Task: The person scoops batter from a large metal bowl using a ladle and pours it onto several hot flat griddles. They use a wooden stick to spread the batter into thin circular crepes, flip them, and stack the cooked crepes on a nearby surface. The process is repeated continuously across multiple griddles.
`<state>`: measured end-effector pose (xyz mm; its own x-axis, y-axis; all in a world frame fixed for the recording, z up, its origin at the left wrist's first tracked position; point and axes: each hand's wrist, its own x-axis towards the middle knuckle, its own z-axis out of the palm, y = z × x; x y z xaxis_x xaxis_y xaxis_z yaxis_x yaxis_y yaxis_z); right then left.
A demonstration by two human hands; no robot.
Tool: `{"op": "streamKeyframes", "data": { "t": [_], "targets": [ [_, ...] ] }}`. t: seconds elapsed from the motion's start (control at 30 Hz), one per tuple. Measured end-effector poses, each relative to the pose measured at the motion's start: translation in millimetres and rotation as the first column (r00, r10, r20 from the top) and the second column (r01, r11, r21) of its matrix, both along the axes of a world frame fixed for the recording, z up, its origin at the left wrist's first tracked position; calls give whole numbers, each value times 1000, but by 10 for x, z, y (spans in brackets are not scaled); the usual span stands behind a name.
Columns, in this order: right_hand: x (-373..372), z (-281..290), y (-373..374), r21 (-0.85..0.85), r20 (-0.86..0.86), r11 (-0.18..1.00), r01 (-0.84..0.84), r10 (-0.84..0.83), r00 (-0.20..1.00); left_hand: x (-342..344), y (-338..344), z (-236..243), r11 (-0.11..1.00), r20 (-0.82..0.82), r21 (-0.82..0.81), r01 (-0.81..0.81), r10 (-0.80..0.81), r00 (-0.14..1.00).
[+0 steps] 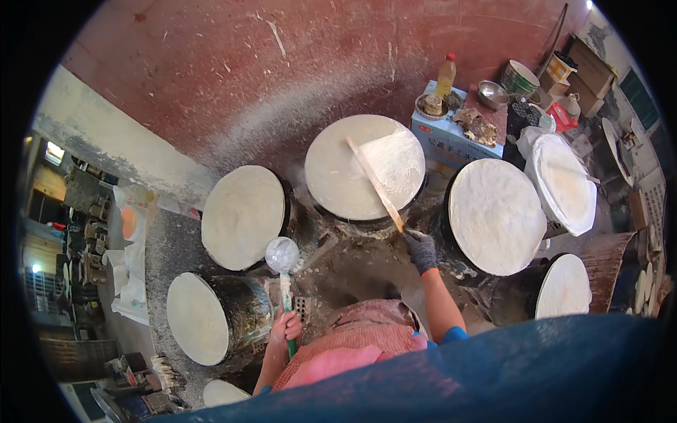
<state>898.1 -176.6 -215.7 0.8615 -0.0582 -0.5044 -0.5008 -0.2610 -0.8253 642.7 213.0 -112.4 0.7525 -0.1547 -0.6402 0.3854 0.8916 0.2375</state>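
Note:
My bare left hand (287, 326) is closed around the green handle of a ladle (282, 254), whose round bowl is raised between the two griddles on the left. My right hand (422, 250), in a dark grey glove, grips the near end of a long flat wooden spreader (376, 187). The spreader lies slantwise across the large round griddle (331, 176) at the far middle. A thin pale layer coats that griddle, and right of the spreader lies a whiter, rougher patch of batter (392, 158).
More round coated griddles stand around me: left (243, 217), near left (198, 319), right (497, 215) and near right (564, 287). A white-lined basin (562, 180) stands beyond the right one. A blue box (444, 137) carries a bottle (446, 76) and bowls. A red wall (317, 63) rises behind.

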Motion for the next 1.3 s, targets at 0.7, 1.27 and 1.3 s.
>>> {"op": "streamKeyframes", "data": {
  "t": [0.7, 1.27, 1.3],
  "targets": [
    [198, 569, -563, -889, 26, 339, -308, 708, 706, 2567, -575, 106, 915, 85, 363, 176, -221, 972],
    [-1104, 669, 142, -774, 568, 600, 204, 513, 644, 1430, -736, 256, 923, -49, 299, 242, -239, 970],
    [-1129, 649, 138, -810, 534, 552, 198, 554, 639, 1363, -669, 215, 949, 49, 156, 274, -284, 957]
  ]
}}
